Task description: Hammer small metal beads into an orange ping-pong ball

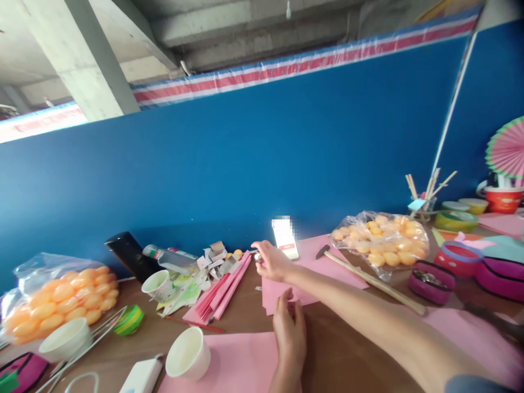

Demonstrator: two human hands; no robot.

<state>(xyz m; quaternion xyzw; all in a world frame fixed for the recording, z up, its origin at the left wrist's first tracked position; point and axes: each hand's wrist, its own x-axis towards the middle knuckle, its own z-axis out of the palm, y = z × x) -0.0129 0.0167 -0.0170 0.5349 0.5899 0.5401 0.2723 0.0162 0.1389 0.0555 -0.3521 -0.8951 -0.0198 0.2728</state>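
Small shiny object [257,256], near the centre of the frame, pinched at the fingertips of my right hand [273,263]; what it is cannot be told. That grip is nearly closed around it, arm reaching in from the lower right. My left hand [290,327], lower centre, rests flat on the counter [339,355], fingers loosely together, holding nothing, its fingertips touching a pink paper sheet [282,292]. Folded pink strips [223,292] lie just left of the right hand. A white card [285,238] stands just beyond it. Bags of orange balls [380,240] sit right and far left; a paper cup [188,353] stands lower left.
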